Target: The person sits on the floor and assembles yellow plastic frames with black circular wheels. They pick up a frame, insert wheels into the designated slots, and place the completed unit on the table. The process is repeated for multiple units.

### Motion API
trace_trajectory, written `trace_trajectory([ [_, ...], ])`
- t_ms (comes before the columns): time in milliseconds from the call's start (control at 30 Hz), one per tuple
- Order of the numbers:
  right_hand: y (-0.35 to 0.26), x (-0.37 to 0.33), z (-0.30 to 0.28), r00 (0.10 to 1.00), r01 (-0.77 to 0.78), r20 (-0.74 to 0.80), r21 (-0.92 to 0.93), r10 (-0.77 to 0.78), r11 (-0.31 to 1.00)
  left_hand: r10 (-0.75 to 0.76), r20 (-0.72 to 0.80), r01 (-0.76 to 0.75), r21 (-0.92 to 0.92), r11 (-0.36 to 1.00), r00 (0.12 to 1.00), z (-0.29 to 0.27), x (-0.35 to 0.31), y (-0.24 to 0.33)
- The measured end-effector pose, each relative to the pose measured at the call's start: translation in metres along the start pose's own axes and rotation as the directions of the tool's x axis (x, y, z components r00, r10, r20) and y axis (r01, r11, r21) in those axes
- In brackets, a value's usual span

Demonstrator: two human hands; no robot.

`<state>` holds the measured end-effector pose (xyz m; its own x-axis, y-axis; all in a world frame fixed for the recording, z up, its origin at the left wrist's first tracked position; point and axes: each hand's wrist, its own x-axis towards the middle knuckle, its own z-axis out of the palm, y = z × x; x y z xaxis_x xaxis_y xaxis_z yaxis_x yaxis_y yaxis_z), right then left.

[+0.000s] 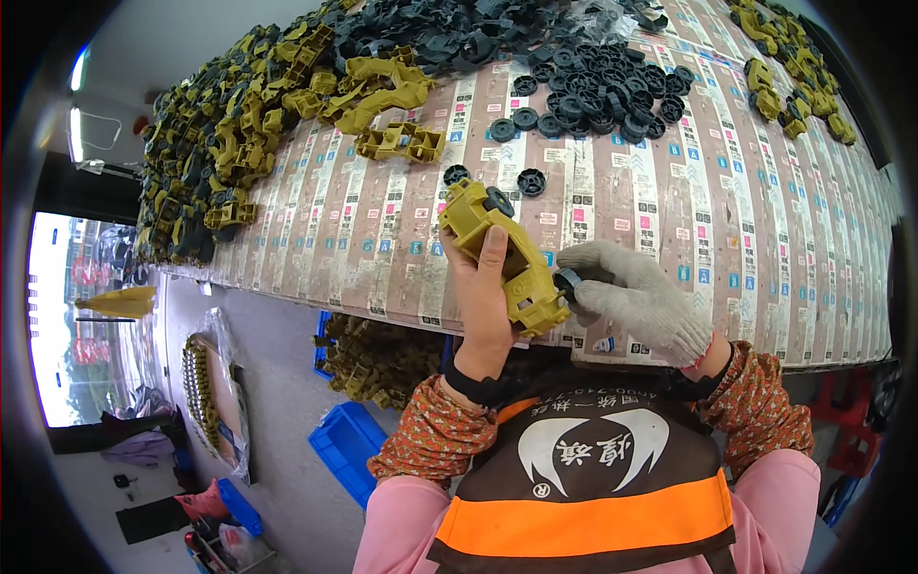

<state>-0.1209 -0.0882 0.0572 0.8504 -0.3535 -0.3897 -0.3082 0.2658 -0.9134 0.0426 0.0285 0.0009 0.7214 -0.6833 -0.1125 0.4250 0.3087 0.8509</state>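
Observation:
My bare left hand (483,287) grips a mustard-yellow plastic toy car body (521,263), holding it tilted above the near edge of the table. One dark wheel (498,201) sits on the body's upper end. My right hand (631,295), in a pale knit glove, pinches another dark wheel (567,280) against the body's lower right side; whether it is seated there I cannot tell. Just beyond the car body, two loose wheels lie on the table, one (532,182) to the right and one (456,175) partly behind the body.
A heap of yellow and dark toy car parts (225,143) covers the table's left side. Loose dark wheels (612,96) are piled at the back middle. More yellow pieces (765,91) lie far right. Below the table's left edge are a blue crate (344,450) and a bin of yellow parts (378,359).

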Motion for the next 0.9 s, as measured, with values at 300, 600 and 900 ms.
trace_trajectory([
  [300,0.024,-0.013,0.018,0.964,0.16,-0.174,-0.222,-0.2,0.962,0.269,0.021,-0.27,0.108,0.957,0.963,0.011,-0.009,-0.004],
  [600,0.017,-0.033,0.029,0.908,0.237,-0.175,-0.534,-0.38,0.811,0.511,0.089,-0.518,0.172,0.838,0.855,0.038,-0.025,-0.008],
  [900,-0.001,-0.023,0.003,0.872,0.254,-0.264,-0.475,-0.412,0.843,0.201,0.319,-0.206,-0.018,0.978,0.926,0.076,-0.005,-0.009],
])
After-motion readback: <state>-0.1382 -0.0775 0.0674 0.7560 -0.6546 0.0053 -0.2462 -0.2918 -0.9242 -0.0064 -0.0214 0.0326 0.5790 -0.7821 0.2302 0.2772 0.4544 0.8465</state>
